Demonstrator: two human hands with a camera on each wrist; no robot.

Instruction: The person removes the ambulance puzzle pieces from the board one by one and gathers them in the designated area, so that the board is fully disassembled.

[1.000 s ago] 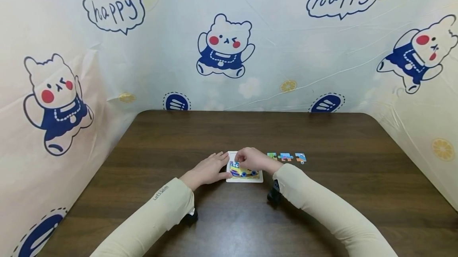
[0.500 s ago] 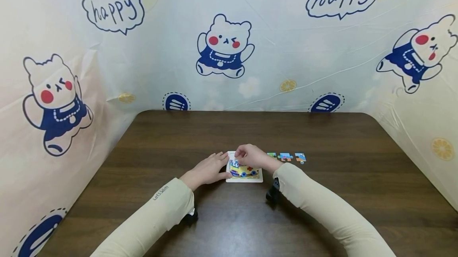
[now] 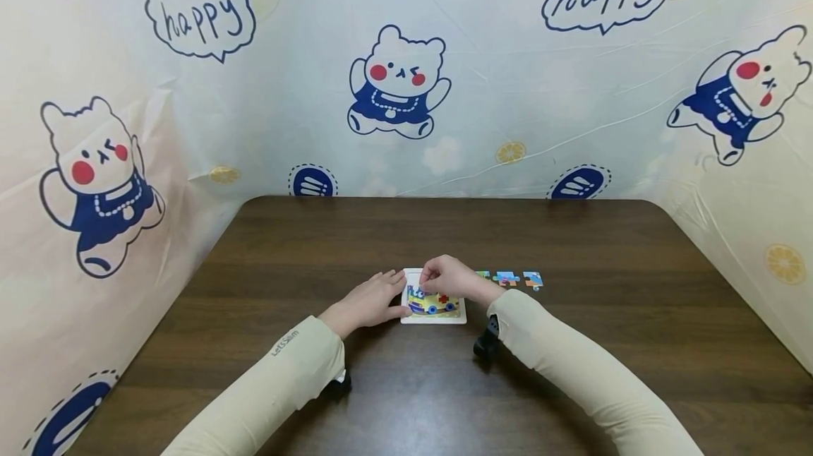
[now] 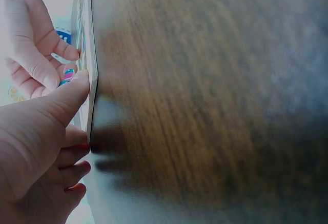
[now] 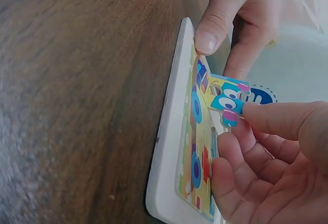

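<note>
A white-framed jigsaw board lies on the table, with a yellow vehicle picture fitted in it. My left hand rests at the board's left side, fingers extended. Its thumb presses on the frame's edge in the right wrist view. Above the board, my right hand pinches a puzzle piece between thumb and fingers. Blue with cartoon eyes and pink spots, that piece stands tilted up from the picture, its lower edge against or close to it. The right hand covers the board's far right part in the head view.
Several loose pieces lie in a row right of the board, among them a blue one, another blue-and-orange one and a partly covered green one. The brown wooden table ends at a printed curtain.
My right hand has lifted slightly and moved a little away from me, uncovering more of the vehicle picture. The left hand, board and loose pieces have stayed put.
</note>
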